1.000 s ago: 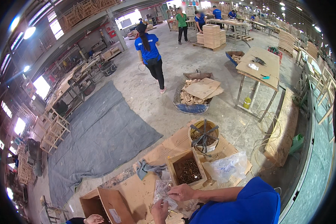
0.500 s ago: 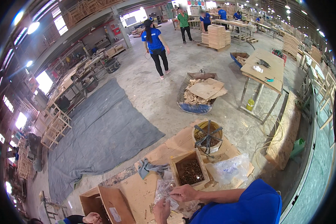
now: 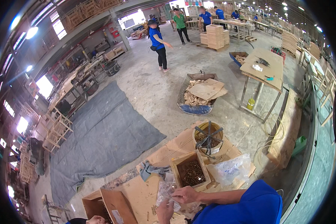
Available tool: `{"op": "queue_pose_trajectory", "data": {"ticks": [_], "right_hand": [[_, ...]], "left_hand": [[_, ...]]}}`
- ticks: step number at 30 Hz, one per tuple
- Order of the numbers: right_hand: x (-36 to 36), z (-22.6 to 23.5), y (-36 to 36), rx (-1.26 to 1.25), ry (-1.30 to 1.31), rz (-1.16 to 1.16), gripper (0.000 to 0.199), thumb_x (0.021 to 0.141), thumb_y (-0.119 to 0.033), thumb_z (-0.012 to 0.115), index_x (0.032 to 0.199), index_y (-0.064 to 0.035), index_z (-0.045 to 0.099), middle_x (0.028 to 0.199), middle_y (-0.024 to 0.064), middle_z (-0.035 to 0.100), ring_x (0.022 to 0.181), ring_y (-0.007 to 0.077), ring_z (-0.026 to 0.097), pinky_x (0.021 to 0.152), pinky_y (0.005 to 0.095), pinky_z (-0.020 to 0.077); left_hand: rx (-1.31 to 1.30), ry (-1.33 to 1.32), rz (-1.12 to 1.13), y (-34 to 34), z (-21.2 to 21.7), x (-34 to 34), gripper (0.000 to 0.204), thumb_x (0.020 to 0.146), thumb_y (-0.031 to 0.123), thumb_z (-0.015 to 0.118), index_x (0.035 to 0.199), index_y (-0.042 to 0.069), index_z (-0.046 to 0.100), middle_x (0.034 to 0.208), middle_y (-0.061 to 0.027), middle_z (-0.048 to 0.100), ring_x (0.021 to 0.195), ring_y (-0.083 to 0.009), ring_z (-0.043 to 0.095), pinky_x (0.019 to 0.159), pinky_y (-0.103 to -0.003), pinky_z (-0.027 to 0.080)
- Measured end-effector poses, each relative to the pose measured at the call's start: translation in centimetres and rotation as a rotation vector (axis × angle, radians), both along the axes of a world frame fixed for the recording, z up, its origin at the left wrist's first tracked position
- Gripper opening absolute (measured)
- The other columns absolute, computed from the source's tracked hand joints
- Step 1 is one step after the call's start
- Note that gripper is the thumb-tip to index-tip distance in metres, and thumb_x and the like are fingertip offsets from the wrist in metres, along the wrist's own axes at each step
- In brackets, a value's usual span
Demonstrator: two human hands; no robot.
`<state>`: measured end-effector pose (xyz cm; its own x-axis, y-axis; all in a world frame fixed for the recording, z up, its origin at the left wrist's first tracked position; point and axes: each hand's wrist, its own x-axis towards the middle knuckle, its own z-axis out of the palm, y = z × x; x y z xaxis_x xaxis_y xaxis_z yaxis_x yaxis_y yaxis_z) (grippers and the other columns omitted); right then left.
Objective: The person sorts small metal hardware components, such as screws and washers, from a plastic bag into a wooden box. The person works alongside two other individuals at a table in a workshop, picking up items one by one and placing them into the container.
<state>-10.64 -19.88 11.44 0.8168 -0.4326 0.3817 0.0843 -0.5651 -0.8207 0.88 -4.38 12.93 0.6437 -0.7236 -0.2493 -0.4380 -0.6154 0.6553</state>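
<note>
My right hand (image 3: pixel 186 194) reaches in from the blue sleeve, its fingers pinched on the edge of a clear plastic bag (image 3: pixel 165 190). Close below it, my left hand (image 3: pixel 165 210) is closed at the same bag. Whether a small part is between the fingers is too fine to make out. Just beyond the hands stands a wooden box (image 3: pixel 174 164) holding many brass-coloured screw-like pieces (image 3: pixel 190 173). Several similar loose pieces (image 3: pixel 154 210) lie on the board beside my left hand. A grey cloth (image 3: pixel 151 170) rests left of the box.
A yellow bucket (image 3: pixel 220 135) with dark straps stands behind the box, and another clear bag (image 3: pixel 233 168) lies right of it. At lower left, another person's hand (image 3: pixel 96 219) is by a second wooden box (image 3: pixel 117 207). A tub of scraps (image 3: pixel 196 109) sits farther off.
My hands stay at the bag with only slight shifts. The co-worker's hand at lower left has moved a little lower. A person in blue in the background has turned and extends an arm.
</note>
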Motion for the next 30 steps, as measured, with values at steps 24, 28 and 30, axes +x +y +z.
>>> {"op": "queue_pose_trajectory", "data": {"ticks": [24,28,30], "right_hand": [[-0.1,0.1,0.0,0.012,-0.010,0.032,0.014,0.085,-0.019,0.068,0.095,-0.0097,0.071,0.080,0.0095,0.067,0.068,0.0299,0.066,0.059,0.0364,0.0525],[-0.2,0.2,0.0,0.019,0.002,0.030,0.014,0.085,-0.020,0.068,0.095,-0.0100,0.071,0.079,0.0095,0.067,0.068,0.0301,0.066,0.059,0.0364,0.0525],[-0.2,0.3,0.0,0.010,-0.007,0.025,0.014,0.085,-0.020,0.068,0.095,-0.0100,0.071,0.079,0.0096,0.066,0.068,0.0301,0.066,0.059,0.0364,0.0525]], "left_hand": [[0.015,0.013,-0.028,-0.2,0.7,-0.8,0.040,0.088,0.032,0.066,0.116,0.004,0.067,0.100,-0.0187,0.071,0.085,-0.0290,0.072,0.075,-0.039,0.055],[0.029,0.019,-0.022,-0.6,1.2,-1.1,0.041,0.088,0.033,0.066,0.116,0.003,0.067,0.099,-0.0185,0.071,0.086,-0.0294,0.072,0.076,-0.038,0.055],[0.038,0.028,-0.017,-0.7,1.3,-1.1,0.041,0.087,0.033,0.066,0.116,0.004,0.067,0.099,-0.0186,0.071,0.086,-0.0294,0.072,0.076,-0.038,0.055]]}}
